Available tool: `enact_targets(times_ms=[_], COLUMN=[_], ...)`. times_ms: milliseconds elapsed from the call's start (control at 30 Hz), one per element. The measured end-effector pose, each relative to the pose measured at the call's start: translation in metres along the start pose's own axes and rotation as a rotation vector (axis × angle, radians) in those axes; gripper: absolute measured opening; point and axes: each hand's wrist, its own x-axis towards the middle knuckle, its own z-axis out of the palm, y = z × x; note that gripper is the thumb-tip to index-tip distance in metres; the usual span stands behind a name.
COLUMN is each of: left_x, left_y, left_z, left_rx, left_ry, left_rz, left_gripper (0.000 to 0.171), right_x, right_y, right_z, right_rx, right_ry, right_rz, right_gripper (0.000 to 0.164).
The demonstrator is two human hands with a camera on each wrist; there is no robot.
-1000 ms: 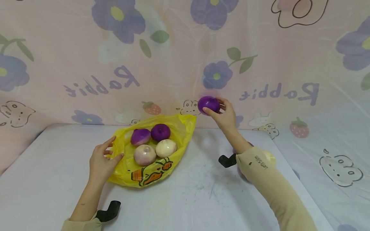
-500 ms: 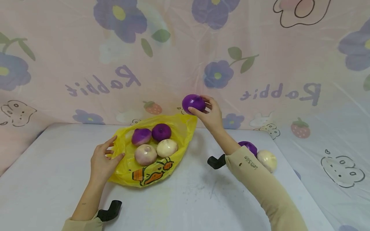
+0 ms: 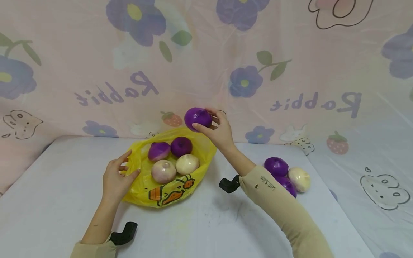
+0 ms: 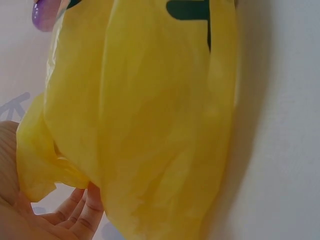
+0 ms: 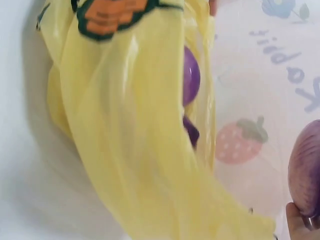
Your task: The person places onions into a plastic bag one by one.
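Mid-frame, the right grip (image 3: 219, 129) grasped a purple onion (image 3: 195, 119), best lowered gently into the bag (image 3: 139, 193) the left grip (image 3: 114, 179) touched, hold unclear.

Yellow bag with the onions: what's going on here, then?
A person's right hand holds up a purple onion near the far edge of the yellow bag, while the left hand touches the bag's left side. Inside the bag are four onions, two purple and two pale. Three more onions sit on the white table to the right.
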Motion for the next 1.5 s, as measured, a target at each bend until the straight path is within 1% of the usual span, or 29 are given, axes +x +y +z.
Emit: enact_targets(times_ms=[133,300,467,600,733,900,1000,1033,1067,1133,1233,1333,1500], left_x=[0.000,0.000,0.001,0.001,0.001,0.002,0.002,0.001,0.001,0.001,0.001,0.001,0.002], left_y=[0.000,0.001,0.002,0.002,0.002,0.002,0.001,0.001,0.001,0.001,0.001,0.001,0.000], left_z=[0.000,-0.001,-0.002,-0.002,-0.003,-0.003,-0.003,-0.003,-0.003,-0.003,-0.003,-0.002,-0.002], left_rx=[-0.009,-0.013,-0.013,-0.011,-0.009,-0.013,-0.021,-0.023,-0.024,-0.024,-0.021,-0.014,-0.007], left_ry=[-0.004,-0.005,-0.005,-0.007,-0.006,-0.005,-0.010,-0.012,-0.012,-0.014,-0.014,-0.010,0.002], left_rz=[-0.001,-0.003,-0.004,-0.002,0.000,0.002,0.005,0.006,0.007,0.011,0.012,0.015,0.020], left_gripper=[0.063,0.063,0.063,0.063,0.063,0.063,0.063,0.063,0.063,0.062,0.062,0.062,0.062], right_x=[-0.003,-0.007,-0.013,-0.018,-0.023,-0.029,-0.035,-0.037,-0.038,-0.041,-0.044,-0.046,-0.049], right_y=[0.000,-0.001,0.000,0.002,0.004,0.003,0.002,0.002,0.002,0.003,0.005,0.006,0.007], right_z=[0.013,0.027,0.043,0.056,0.067,0.080,0.088,0.091,0.094,0.100,0.108,0.114,0.125], right_rx=[0.013,0.019,0.044,0.028,0.004,-0.045,-0.049,-0.029,-0.013,-0.020,-0.065,-0.129,-0.110], right_ry=[-0.027,-0.057,-0.111,-0.158,-0.206,-0.235,-0.250,-0.262,-0.272,-0.287,-0.305,-0.316,-0.341], right_rz=[0.001,0.027,0.052,0.073,0.068,0.084,0.119,0.139,0.148,0.156,0.149,0.120,0.130], right_gripper=[0.059,0.059,0.058,0.060,0.063,0.064,0.064,0.064,0.065,0.064,0.062,0.062,0.061])
